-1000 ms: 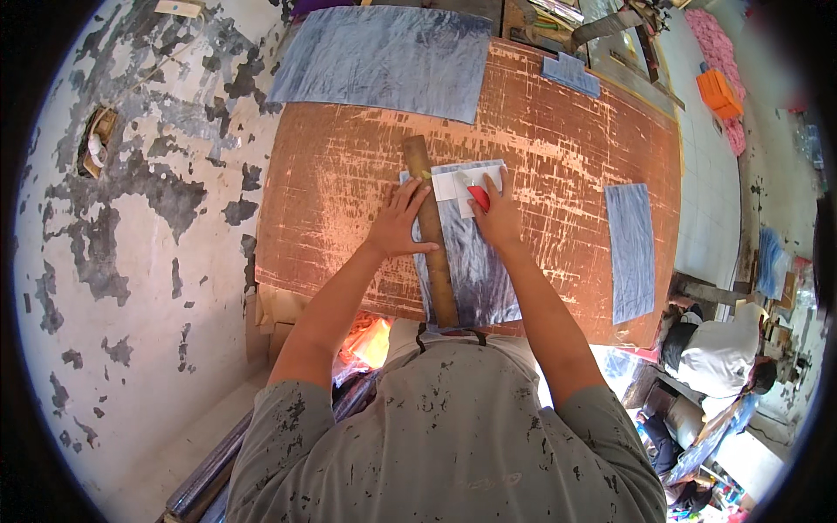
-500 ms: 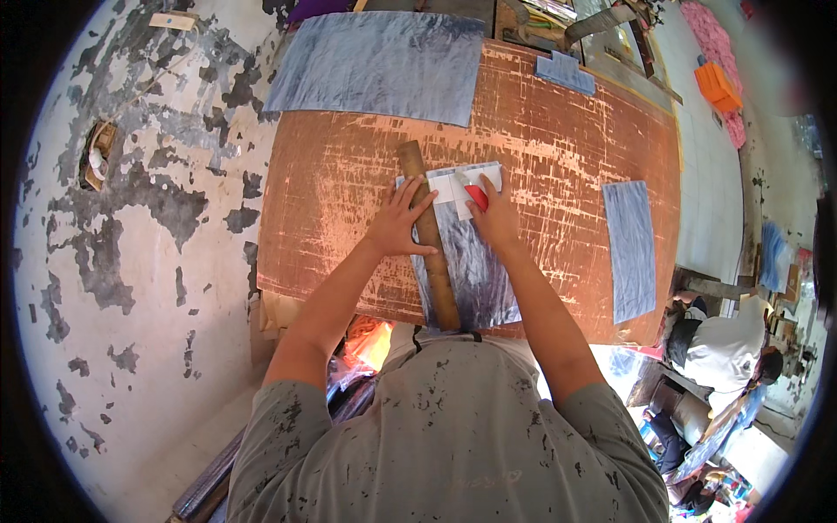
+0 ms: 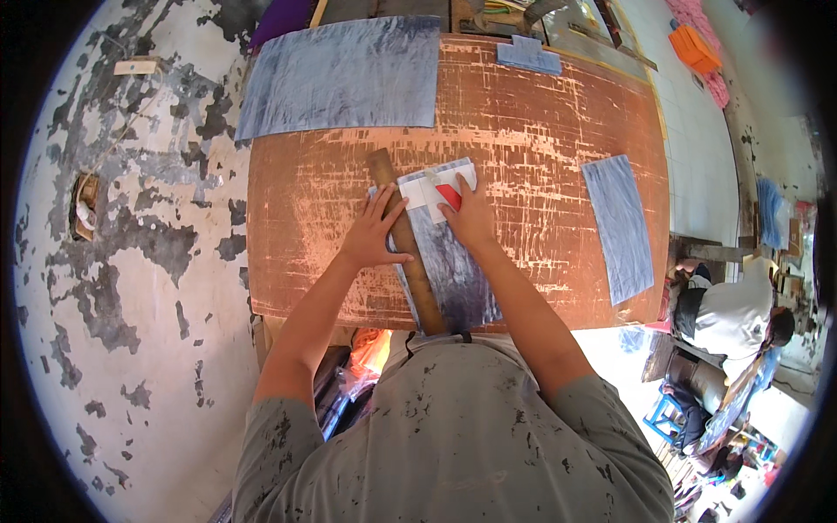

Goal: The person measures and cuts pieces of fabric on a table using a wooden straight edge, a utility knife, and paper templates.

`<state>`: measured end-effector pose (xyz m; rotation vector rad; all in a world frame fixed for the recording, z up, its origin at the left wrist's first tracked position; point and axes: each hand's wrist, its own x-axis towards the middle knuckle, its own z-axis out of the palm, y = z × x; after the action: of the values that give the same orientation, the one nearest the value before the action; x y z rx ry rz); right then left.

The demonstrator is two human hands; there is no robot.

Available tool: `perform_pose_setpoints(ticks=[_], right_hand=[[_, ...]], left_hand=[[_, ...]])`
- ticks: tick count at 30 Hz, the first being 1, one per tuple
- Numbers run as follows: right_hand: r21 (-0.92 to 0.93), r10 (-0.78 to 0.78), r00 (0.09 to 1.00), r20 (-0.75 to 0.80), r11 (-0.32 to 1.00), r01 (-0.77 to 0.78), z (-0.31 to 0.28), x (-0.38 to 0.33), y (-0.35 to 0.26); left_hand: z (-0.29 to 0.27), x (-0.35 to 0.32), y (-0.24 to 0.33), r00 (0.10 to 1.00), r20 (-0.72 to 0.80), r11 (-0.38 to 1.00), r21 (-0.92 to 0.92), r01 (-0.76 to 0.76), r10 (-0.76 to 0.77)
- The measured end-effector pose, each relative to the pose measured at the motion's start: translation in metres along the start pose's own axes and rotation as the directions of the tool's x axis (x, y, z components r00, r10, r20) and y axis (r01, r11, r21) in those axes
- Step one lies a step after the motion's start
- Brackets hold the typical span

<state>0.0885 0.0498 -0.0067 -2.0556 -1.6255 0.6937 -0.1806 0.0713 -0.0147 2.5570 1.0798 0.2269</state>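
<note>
One blue-grey sheet [image 3: 455,275] lies at the near edge of the desk [image 3: 540,235], with a long brown strip [image 3: 410,253] slanting along it. The sheet looks thin, light and bendy, perhaps a little slick where it shines; it would crease easily, so holding it flat, or by opposite edges, seems best. The strip looks stiff, and its long sides offer a steady hold. The left hand [image 3: 373,231] rests on the strip, fingers fanned and thumb spread wide. The right hand [image 3: 471,218] pinches a red tool [image 3: 449,196] between thumb and fingers, over white paper [image 3: 418,192] on the sheet's far end. Another narrow sheet [image 3: 619,228] lies well to the right; a large one [image 3: 340,78] and small blue pieces [image 3: 530,57] lie farthest.
</note>
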Motion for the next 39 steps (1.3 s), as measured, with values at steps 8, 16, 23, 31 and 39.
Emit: perform_pose_setpoints(ticks=[8, 16, 23, 31, 39], right_hand=[[0.032, -0.068, 0.998, -0.016, 0.997, 0.068, 0.002, 0.004, 0.011], [0.022, -0.036, 0.999, 0.024, 0.999, 0.035, 0.000, 0.003, 0.007], [-0.001, -0.033, 0.999, -0.003, 0.999, 0.033, 0.002, 0.002, 0.004], [-0.013, -0.013, 0.999, 0.031, 1.000, 0.013, -0.003, 0.003, 0.003], [-0.022, -0.059, 0.998, -0.013, 0.998, 0.059, 0.009, 0.006, 0.015]], left_hand=[[0.001, 0.001, 0.002, 1.000, -0.019, 1.000, 0.000, -0.005, 0.005], [0.004, -0.002, 0.001, 1.000, 0.004, 1.000, -0.019, 0.005, -0.005], [0.003, -0.004, 0.001, 1.000, -0.017, 1.000, -0.010, -0.002, 0.002], [0.008, -0.004, 0.000, 1.000, -0.021, 0.999, 0.050, 0.007, -0.006], [0.005, -0.004, 0.001, 1.000, 0.018, 0.997, 0.072, 0.013, -0.014]])
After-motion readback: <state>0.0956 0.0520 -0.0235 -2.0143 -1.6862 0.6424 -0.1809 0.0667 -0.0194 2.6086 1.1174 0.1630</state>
